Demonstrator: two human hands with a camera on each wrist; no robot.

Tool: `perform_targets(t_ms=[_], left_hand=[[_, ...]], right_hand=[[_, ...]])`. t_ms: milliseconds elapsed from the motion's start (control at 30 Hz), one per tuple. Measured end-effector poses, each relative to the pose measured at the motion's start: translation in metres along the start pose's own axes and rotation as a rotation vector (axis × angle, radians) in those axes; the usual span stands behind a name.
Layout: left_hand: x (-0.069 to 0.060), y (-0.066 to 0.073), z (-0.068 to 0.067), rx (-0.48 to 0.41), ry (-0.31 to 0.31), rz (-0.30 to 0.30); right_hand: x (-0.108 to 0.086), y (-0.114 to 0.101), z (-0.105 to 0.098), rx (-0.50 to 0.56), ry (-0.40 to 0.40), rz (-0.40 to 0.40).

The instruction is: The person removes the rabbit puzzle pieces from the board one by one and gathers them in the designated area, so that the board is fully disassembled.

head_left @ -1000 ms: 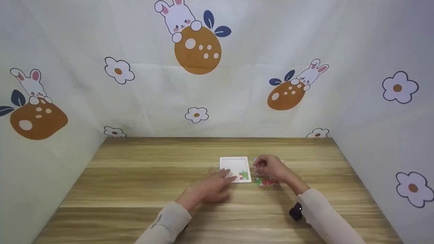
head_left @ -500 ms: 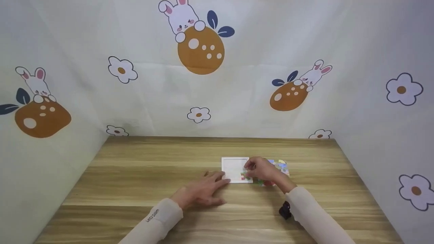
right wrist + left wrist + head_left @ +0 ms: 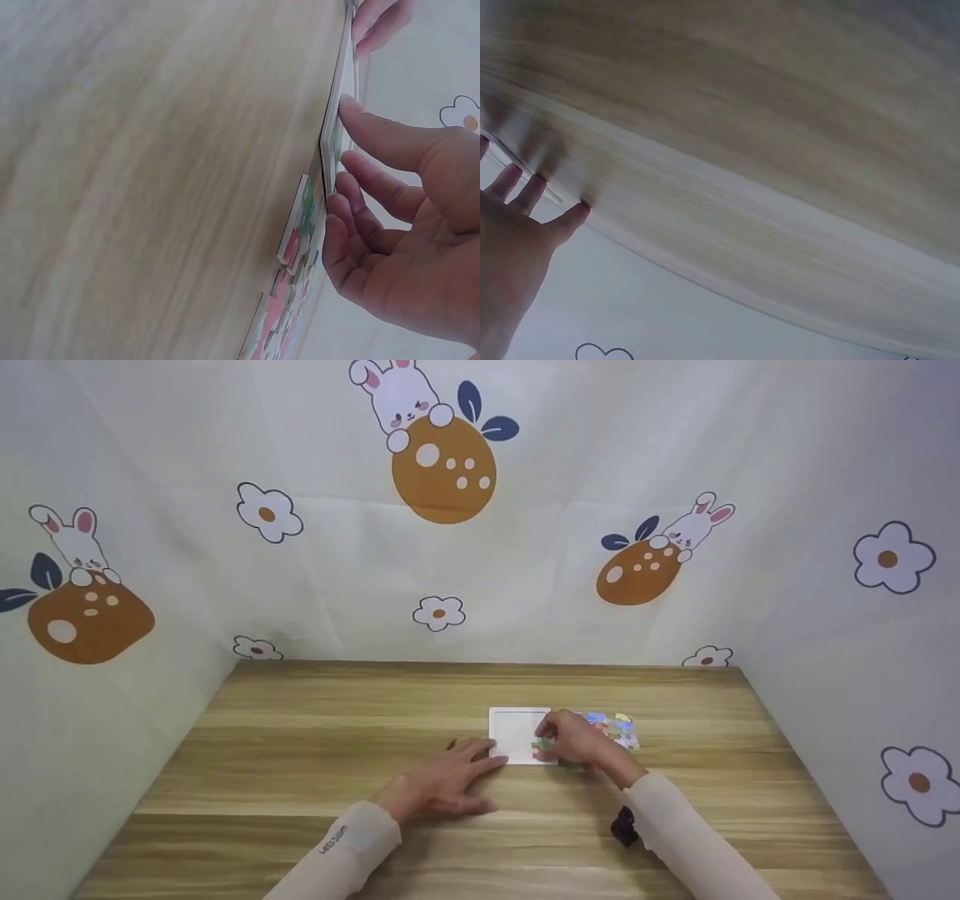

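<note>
A square white puzzle tray [image 3: 519, 710] lies on the table in the head view, with a green and red puzzle piece [image 3: 537, 747] in its lower right corner. My left hand [image 3: 450, 776] spreads its fingers, their tips resting at the tray's left edge. Over the right side bends my right hand [image 3: 574, 737], thumb and index finger pinching a puzzle piece [image 3: 339, 144] down inside the tray. Only a greenish sliver of it shows between the fingertips in the right wrist view. In the left wrist view, the left fingers [image 3: 531, 193] lie apart along the rim.
Several joined colourful puzzle pieces [image 3: 624, 729] lie just right of the tray, partly under my right hand. The wood-grain table [image 3: 315, 735] stretches around them. A pale printed cloth [image 3: 337, 547] walls in the back and sides.
My right hand has moved left from the loose pieces to the tray's right side. My left hand has drawn back from inside the tray to its left edge.
</note>
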State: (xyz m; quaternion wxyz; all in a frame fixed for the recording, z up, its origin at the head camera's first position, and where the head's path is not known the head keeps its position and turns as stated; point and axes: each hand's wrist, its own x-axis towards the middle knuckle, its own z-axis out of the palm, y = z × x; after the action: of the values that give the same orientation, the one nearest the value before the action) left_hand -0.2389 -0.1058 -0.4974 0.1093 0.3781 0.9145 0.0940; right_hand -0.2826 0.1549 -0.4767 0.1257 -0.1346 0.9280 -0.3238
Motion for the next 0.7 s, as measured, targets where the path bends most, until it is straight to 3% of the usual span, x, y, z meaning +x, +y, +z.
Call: perform_targets(t_ms=[367, 700], left_hand=[[0.0016, -0.0001, 0.0009, -0.034, -0.009, -0.007], [0.0024, -0.0030, 0.0008, -0.006, 0.002, -0.012]], right_hand=[[-0.0006, -0.0008, 0.0008, -0.031, 0.021, -0.015], [-0.0015, 0.0042, -0.0056, 0.114, 0.063, -0.094]])
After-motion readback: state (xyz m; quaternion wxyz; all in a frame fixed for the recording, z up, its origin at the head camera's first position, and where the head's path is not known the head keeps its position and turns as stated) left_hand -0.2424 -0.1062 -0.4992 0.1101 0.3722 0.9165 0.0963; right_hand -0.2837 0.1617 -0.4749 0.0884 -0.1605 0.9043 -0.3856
